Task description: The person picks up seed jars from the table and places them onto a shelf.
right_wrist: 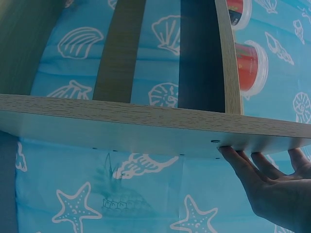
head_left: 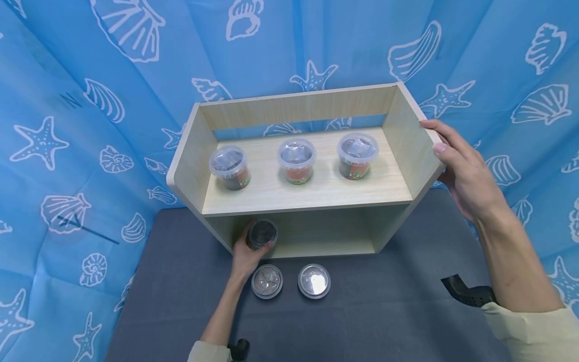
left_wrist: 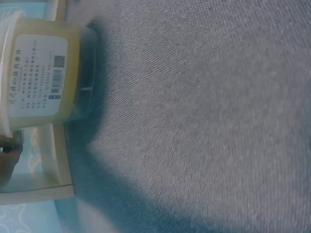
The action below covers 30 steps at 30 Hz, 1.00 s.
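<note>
Inside the lower level of a pale wooden shelf unit [head_left: 312, 205], at its left end, my left hand [head_left: 248, 256] grips a round tub with a dark top [head_left: 264, 233]. In the left wrist view that hand [left_wrist: 7, 165] barely shows, and its tub is mostly hidden behind a nearer tub with a white label [left_wrist: 39, 75]. That nearer tub [head_left: 267, 281] stands on the table by my left wrist. My right hand [head_left: 468, 168] touches the unit's right side panel [head_left: 413, 143]; in the right wrist view its fingers [right_wrist: 238, 165] press on the outer face.
Three clear-lidded tubs stand on the upper level: left [head_left: 229, 167], middle [head_left: 296, 160] and right [head_left: 357, 155]. A second tub [head_left: 314, 281] is on the dark table cloth [head_left: 362, 322] before the unit. A blue shell-print curtain [head_left: 280, 55] hangs behind.
</note>
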Motion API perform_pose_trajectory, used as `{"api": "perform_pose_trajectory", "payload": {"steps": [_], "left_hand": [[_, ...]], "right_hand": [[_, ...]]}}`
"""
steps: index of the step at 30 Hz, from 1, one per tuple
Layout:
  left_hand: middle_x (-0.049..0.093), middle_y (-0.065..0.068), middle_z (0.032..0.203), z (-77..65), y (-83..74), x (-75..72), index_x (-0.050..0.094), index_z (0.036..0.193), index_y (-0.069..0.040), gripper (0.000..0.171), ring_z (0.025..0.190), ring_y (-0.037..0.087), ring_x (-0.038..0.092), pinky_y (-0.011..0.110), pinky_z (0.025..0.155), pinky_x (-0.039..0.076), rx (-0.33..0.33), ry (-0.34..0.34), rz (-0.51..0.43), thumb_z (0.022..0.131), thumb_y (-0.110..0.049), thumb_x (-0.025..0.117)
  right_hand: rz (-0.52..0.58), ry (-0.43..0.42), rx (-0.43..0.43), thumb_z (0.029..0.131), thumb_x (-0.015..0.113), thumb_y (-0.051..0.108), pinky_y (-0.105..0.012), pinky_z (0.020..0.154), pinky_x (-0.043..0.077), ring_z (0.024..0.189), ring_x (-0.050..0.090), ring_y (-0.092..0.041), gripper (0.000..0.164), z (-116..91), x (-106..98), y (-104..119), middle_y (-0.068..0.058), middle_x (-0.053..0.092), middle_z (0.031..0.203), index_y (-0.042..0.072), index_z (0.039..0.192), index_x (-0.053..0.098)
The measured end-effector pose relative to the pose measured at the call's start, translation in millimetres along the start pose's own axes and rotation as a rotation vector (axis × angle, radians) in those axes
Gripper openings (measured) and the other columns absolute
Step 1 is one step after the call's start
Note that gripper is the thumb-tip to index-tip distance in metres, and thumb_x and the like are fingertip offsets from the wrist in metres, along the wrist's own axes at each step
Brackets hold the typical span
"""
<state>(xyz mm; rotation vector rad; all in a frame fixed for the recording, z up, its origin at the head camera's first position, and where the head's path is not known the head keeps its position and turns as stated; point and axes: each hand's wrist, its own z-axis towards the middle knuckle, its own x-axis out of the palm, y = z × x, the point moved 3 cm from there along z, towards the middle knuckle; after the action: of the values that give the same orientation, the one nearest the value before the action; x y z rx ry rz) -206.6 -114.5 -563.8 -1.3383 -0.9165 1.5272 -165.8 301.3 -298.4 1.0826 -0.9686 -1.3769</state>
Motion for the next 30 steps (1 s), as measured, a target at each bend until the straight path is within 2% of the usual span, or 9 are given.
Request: {"api": "perform_pose_trajectory", "payload": {"steps": [5, 9, 13, 19, 25, 30], "left_hand": [[0.05, 0.019, 0.142, 1.2, 6.0, 2.6, 0.042, 0.15, -0.01, 0.085, 0.133, 0.034, 0.046, 0.049, 0.108, 0.038, -0.03, -0.009, -0.006, 0.078, -0.017, 0.086], [0.045, 0.024, 0.145, -2.7, -12.3, 0.8, 0.04, 0.15, -0.004, 0.082, 0.135, 0.04, 0.042, 0.052, 0.109, 0.035, -0.063, 0.005, -0.024, 0.08, -0.011, 0.083], [0.044, 0.028, 0.145, -6.9, -30.6, -2.4, 0.039, 0.149, 0.001, 0.08, 0.136, 0.042, 0.04, 0.052, 0.11, 0.033, -0.061, 0.016, -0.032, 0.081, -0.006, 0.081], [0.047, 0.027, 0.143, -6.6, -28.7, -1.9, 0.039, 0.149, 0.002, 0.077, 0.135, 0.041, 0.041, 0.054, 0.112, 0.028, -0.057, 0.022, -0.044, 0.083, -0.006, 0.08], [0.045, 0.028, 0.144, -6.1, -23.7, -1.4, 0.037, 0.149, 0.004, 0.078, 0.136, 0.042, 0.039, 0.053, 0.113, 0.027, -0.05, 0.036, -0.074, 0.084, -0.005, 0.079], [0.043, 0.027, 0.146, -4.7, -16.9, 0.0, 0.035, 0.151, 0.003, 0.079, 0.139, 0.04, 0.037, 0.051, 0.115, 0.026, -0.071, 0.052, -0.095, 0.085, -0.004, 0.077]], "right_hand": [[-0.003, 0.0, -0.001, 0.106, 0.041, 0.024, -0.033, 0.091, 0.032, 0.123, 0.032, -0.03, 0.045, -0.4, 0.6, 0.0, -0.008, 0.025, 0.152, 0.021, 0.151, 0.041], [0.001, 0.0, -0.008, 0.106, 0.041, 0.024, -0.031, 0.089, 0.033, 0.123, 0.033, -0.029, 0.045, -0.4, 1.0, -0.3, -0.009, 0.026, 0.151, 0.02, 0.151, 0.041], [0.003, 0.002, -0.012, 0.106, 0.041, 0.024, -0.031, 0.09, 0.033, 0.123, 0.032, -0.03, 0.045, -0.8, 0.9, -0.6, -0.009, 0.025, 0.151, 0.02, 0.151, 0.041], [0.002, -0.002, -0.012, 0.106, 0.04, 0.024, -0.036, 0.092, 0.03, 0.124, 0.031, -0.032, 0.045, -1.2, 1.1, -0.1, -0.009, 0.024, 0.152, 0.02, 0.151, 0.041], [-0.002, -0.01, -0.004, 0.106, 0.041, 0.025, -0.037, 0.093, 0.03, 0.124, 0.031, -0.032, 0.045, -1.2, 2.1, 0.7, -0.009, 0.024, 0.152, 0.021, 0.151, 0.041], [0.013, -0.003, -0.012, 0.106, 0.04, 0.024, -0.036, 0.091, 0.031, 0.124, 0.032, -0.031, 0.045, -1.1, 2.8, 0.8, -0.009, 0.024, 0.151, 0.02, 0.151, 0.041]]}}
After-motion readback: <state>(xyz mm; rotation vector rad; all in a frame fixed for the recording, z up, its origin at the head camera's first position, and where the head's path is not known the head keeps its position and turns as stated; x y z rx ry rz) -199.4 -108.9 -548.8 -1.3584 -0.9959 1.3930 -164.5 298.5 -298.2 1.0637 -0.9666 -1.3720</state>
